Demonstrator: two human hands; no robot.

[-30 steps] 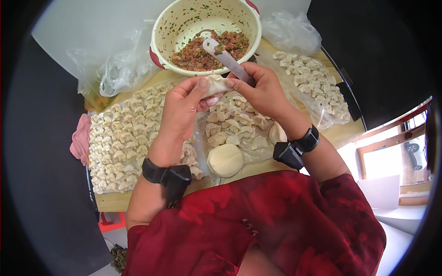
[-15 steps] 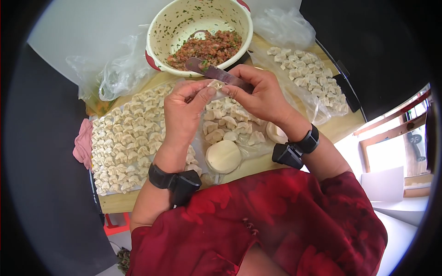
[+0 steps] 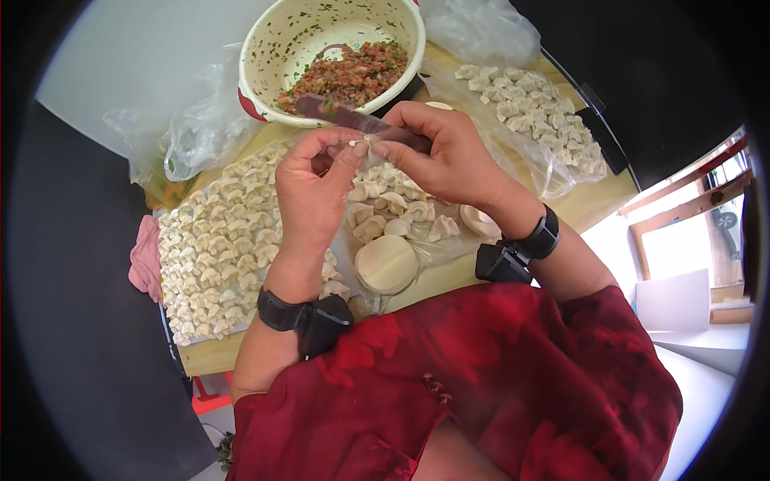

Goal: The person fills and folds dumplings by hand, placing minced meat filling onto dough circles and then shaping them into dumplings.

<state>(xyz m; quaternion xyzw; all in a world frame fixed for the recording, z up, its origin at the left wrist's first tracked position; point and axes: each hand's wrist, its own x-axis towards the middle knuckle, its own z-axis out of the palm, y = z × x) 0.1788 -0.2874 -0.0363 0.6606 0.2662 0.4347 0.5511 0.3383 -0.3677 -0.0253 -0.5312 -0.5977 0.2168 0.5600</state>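
A small piece of pale dough is pinched between my left hand and my right hand, just in front of the bowl. My right hand also holds a flat dark spatula, whose blade points left over the bowl's rim. Fingers hide most of the dough. The cream bowl holds minced filling with green bits. Below my hands lie several shaped dumplings and a stack of round wrappers.
Rows of dumplings cover the left of the table, and more dumplings lie at the back right. Plastic bags flank the bowl. A pink cloth hangs at the left edge. More round wrappers lie by my right wrist.
Both hands have shifted slightly left and up in view, with the dough and spatula still held. The bowl and table have shifted slightly in view too. The dough is now more hidden between my fingertips.
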